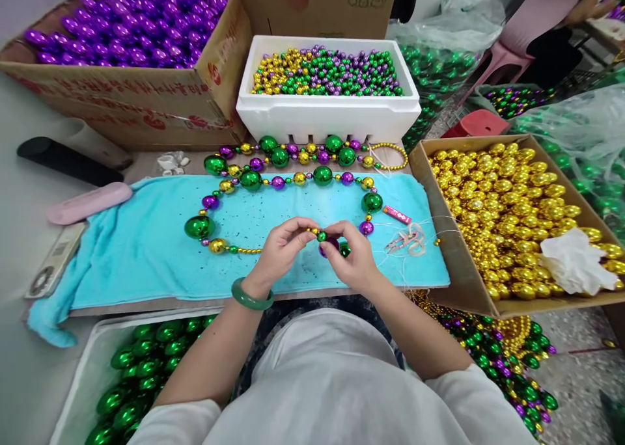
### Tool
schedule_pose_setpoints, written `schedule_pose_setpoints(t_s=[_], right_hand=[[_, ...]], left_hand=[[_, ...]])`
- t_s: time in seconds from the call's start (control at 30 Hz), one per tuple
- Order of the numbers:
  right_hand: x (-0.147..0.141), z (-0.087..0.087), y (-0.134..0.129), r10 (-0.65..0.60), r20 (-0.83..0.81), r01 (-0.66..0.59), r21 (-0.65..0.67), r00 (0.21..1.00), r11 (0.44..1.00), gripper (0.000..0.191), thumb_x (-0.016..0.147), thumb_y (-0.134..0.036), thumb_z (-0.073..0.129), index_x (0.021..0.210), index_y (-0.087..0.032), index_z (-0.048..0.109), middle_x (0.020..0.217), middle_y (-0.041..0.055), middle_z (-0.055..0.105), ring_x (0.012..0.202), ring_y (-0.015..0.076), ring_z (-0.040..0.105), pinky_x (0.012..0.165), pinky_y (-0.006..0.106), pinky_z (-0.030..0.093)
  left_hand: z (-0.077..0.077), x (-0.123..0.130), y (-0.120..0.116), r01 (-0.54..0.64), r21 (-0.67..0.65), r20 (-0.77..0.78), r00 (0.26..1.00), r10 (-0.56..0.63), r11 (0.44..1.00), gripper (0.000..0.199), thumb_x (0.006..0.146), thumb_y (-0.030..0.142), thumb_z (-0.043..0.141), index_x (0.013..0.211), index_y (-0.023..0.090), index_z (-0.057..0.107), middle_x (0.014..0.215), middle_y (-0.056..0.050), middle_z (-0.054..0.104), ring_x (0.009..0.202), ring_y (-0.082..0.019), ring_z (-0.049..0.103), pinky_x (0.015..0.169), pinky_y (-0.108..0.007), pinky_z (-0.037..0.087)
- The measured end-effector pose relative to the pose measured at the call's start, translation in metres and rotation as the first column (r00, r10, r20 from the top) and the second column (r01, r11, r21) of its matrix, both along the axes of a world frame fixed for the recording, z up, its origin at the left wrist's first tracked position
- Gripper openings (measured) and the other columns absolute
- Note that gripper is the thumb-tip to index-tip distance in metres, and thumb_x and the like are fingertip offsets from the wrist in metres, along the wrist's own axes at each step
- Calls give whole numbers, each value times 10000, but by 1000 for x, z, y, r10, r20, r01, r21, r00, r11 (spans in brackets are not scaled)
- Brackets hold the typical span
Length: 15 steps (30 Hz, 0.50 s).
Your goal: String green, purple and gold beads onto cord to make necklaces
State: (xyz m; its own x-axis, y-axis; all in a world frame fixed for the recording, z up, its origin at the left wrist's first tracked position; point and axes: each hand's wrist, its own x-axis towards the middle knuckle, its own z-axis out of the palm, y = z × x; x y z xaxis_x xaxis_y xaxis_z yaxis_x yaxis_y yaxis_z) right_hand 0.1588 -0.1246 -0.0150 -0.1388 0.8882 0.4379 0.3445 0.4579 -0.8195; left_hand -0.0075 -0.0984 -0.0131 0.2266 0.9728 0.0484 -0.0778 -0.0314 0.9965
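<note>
A bead necklace (277, 183) of green, purple and gold balls lies in a loop on a turquoise towel (161, 237). My left hand (288, 246), below a green bangle, pinches the strand by its small gold beads. Close against it, my right hand (350, 253) grips the same strand, thumb and fingers around a small green bead (321, 235). A purple ball and a larger green ball (344, 249) are partly hidden by the right fingers. Right of the hands lie small scissors (406, 240) with pale handles, loose white thread and a pink packet (397, 215).
Behind the towel stand a carton of purple balls (215, 74) and a white foam box (327, 116) of small beads. A carton of gold balls (469, 282) flanks the right side. Finished-looking strands (293, 152) lie along the back. A foam box of green balls (83, 380) sits lower left.
</note>
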Motion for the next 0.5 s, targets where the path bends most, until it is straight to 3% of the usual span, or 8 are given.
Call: schedule_pose_setpoints(t_s=[0.13,0.23,0.3,0.4,0.5], right_hand=[[21,4,8,5,52,-9,78,999,997,136,896,-269,571,1008,-193,591,950,74,638,898,199,597,790,342,482],[69,-12,29,-277,237,264,84,931,961,176,914,-274,499,982,-157,611,962,124,643,921,237,586,819,383,468],[106,-31,46,-417,473,456,34,777,889,213,882,-268,500,980,-129,629,970,163,640,951,283,566,861,436,445],[146,-58,64,-302,754,547,-89,583,833,295,840,-279,538,1063,-117,644,1051,187,625,996,325,542,873,468,427],[164,-70,70,-219,811,550,-146,542,822,297,835,-295,558,1054,-115,647,1049,193,612,1015,337,541,877,476,430]], left_hand=[[-4,0,2,69,-71,182,982,-55,995,188,811,343,709,904,181,687,955,-64,731,895,-174,653,835,-294,494],[-7,-2,4,141,-98,320,942,-103,985,220,813,370,714,914,182,660,904,-72,744,891,-202,678,847,-349,508],[-9,-3,6,182,-87,396,908,-133,979,206,818,357,713,916,185,657,872,-66,745,894,-220,690,851,-388,519],[-11,-3,9,218,-75,434,886,-165,973,167,828,328,706,912,188,671,852,-59,741,884,-227,698,837,-405,531],[-12,-4,13,224,-67,418,891,-177,972,187,793,335,743,879,176,695,845,-65,739,873,-238,702,809,-396,540]])
